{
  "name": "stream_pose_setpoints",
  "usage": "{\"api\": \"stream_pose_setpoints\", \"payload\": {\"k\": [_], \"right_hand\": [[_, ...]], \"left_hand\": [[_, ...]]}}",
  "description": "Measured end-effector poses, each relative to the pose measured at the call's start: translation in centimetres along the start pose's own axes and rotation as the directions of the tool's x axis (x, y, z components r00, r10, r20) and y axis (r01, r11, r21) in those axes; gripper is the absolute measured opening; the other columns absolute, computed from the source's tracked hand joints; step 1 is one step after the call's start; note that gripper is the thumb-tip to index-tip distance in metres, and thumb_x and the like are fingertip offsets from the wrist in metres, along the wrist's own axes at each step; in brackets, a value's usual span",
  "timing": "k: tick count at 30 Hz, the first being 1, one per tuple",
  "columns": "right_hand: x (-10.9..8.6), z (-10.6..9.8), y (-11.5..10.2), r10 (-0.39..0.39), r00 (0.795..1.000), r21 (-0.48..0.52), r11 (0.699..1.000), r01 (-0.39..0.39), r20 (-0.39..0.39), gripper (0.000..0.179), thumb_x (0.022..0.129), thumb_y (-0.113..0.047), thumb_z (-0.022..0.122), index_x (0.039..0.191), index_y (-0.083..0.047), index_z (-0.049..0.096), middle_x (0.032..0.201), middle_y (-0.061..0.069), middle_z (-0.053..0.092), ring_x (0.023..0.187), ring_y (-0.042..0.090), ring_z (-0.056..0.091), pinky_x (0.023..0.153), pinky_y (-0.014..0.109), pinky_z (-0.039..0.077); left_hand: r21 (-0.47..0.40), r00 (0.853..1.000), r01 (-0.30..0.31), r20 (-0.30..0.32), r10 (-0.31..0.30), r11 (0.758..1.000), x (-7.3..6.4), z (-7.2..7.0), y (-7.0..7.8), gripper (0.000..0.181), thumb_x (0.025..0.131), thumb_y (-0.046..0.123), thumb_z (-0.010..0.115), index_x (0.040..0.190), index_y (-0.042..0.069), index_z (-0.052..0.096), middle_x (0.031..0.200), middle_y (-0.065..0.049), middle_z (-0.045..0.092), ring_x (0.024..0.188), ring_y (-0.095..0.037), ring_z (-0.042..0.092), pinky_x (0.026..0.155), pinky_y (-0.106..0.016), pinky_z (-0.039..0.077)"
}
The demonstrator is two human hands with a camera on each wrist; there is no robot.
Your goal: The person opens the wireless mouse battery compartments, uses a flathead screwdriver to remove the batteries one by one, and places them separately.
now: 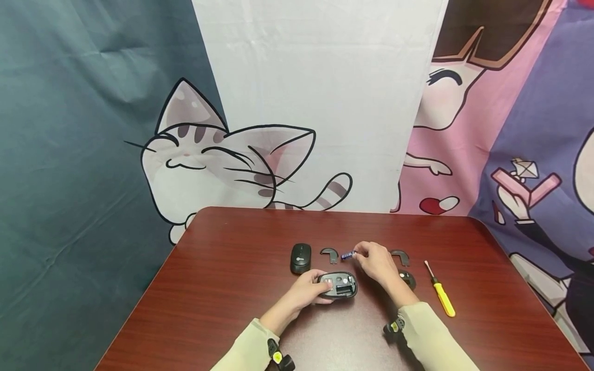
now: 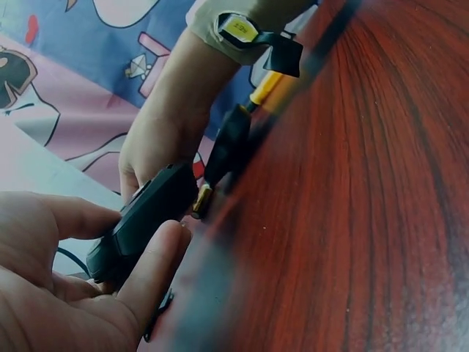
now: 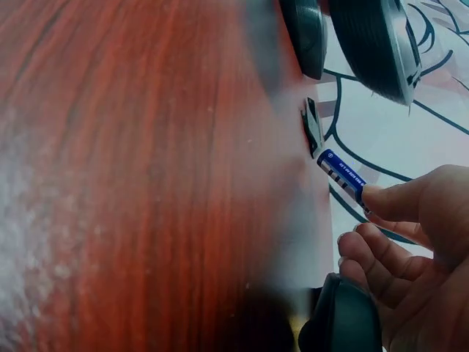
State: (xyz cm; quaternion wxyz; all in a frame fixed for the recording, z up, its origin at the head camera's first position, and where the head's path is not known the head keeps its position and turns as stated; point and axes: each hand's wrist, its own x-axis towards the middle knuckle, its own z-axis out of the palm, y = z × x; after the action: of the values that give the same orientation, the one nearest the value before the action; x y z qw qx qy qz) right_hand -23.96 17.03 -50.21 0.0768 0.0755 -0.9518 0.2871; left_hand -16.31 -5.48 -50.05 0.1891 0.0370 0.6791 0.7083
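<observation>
My left hand (image 1: pixel 302 291) grips a black computer mouse (image 1: pixel 351 279) by its left end, underside turned up, with the thumb on top. A dark battery slot shows uncovered in that underside. Behind it and to the right, my right hand (image 1: pixel 375 262) pinches a blue battery (image 1: pixel 347 255) by one end between thumb and fingertips. In the right wrist view the battery (image 3: pixel 341 174) points away from the fingers. The left wrist view shows the mouse (image 2: pixel 146 209) held edge-on between thumb and fingers.
A second mouse (image 1: pixel 301 257) lies at the left, with a dark curved battery cover (image 1: pixel 330 254) beside it. Another cover (image 1: pixel 401 256) and a third mouse (image 1: pixel 408 280) lie by the right forearm. Farther right is a yellow-handled screwdriver (image 1: pixel 443 298). All rest on the brown table (image 1: pixel 209 288).
</observation>
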Motion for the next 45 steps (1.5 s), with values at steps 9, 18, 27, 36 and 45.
{"api": "stream_pose_setpoints", "payload": {"k": [9, 18, 27, 36, 45], "right_hand": [[0.1, 0.0, 0.0, 0.002, 1.0, -0.031, 1.0, -0.001, 0.031, 0.006, 0.089, -0.019, 0.076, 0.09, -0.019, 0.071, 0.084, 0.001, 0.064, 0.077, 0.02, 0.057, 0.065, 0.039, 0.05], [0.5, 0.2, -0.1, -0.019, 0.997, -0.132, 0.991, 0.03, 0.079, 0.006, 0.089, -0.014, 0.076, 0.093, -0.014, 0.071, 0.087, 0.003, 0.066, 0.081, 0.025, 0.065, 0.07, 0.046, 0.057], [0.8, 0.5, -0.5, -0.057, 0.993, -0.256, 0.963, 0.081, 0.102, 0.01, 0.086, -0.009, 0.075, 0.087, -0.013, 0.066, 0.082, 0.007, 0.062, 0.076, 0.034, 0.067, 0.06, 0.048, 0.057], [0.8, 0.6, -1.0, -0.047, 0.991, -0.316, 0.945, 0.083, 0.121, 0.014, 0.089, -0.013, 0.075, 0.1, -0.009, 0.068, 0.096, 0.013, 0.068, 0.087, 0.041, 0.068, 0.066, 0.055, 0.059], [0.8, 0.5, -1.1, -0.043, 0.991, -0.311, 0.947, 0.08, 0.125, 0.014, 0.087, -0.013, 0.075, 0.1, -0.009, 0.068, 0.094, 0.014, 0.068, 0.087, 0.041, 0.068, 0.067, 0.055, 0.058]], "left_hand": [[0.03, 0.999, 0.008, -0.038, -0.007, 1.0, 0.6, 0.2, -0.7, 0.037, 0.093, 0.003, 0.065, 0.125, -0.014, 0.054, 0.104, -0.016, 0.063, 0.087, -0.023, 0.07, 0.075, -0.038, 0.066], [0.05, 0.998, 0.019, -0.053, -0.016, 0.999, 1.0, 0.4, -0.9, 0.038, 0.093, 0.004, 0.068, 0.125, -0.013, 0.055, 0.104, -0.015, 0.063, 0.087, -0.023, 0.071, 0.072, -0.035, 0.066], [0.098, 0.998, 0.03, -0.067, -0.024, 0.995, 1.6, 0.7, -1.2, 0.034, 0.093, 0.005, 0.069, 0.12, -0.012, 0.057, 0.101, -0.014, 0.063, 0.083, -0.026, 0.073, 0.07, -0.034, 0.066], [0.23, 0.996, 0.013, -0.093, 0.008, 0.973, 2.0, 0.9, -0.9, 0.033, 0.092, 0.007, 0.072, 0.119, -0.007, 0.06, 0.092, -0.014, 0.062, 0.063, -0.027, 0.071, 0.055, -0.033, 0.064], [0.598, 0.983, -0.028, -0.128, 0.129, 0.801, 2.0, 0.8, -0.2, 0.04, 0.092, 0.023, 0.074, 0.124, 0.001, 0.064, 0.106, -0.01, 0.057, 0.063, -0.013, 0.067, 0.055, -0.028, 0.062]]}}
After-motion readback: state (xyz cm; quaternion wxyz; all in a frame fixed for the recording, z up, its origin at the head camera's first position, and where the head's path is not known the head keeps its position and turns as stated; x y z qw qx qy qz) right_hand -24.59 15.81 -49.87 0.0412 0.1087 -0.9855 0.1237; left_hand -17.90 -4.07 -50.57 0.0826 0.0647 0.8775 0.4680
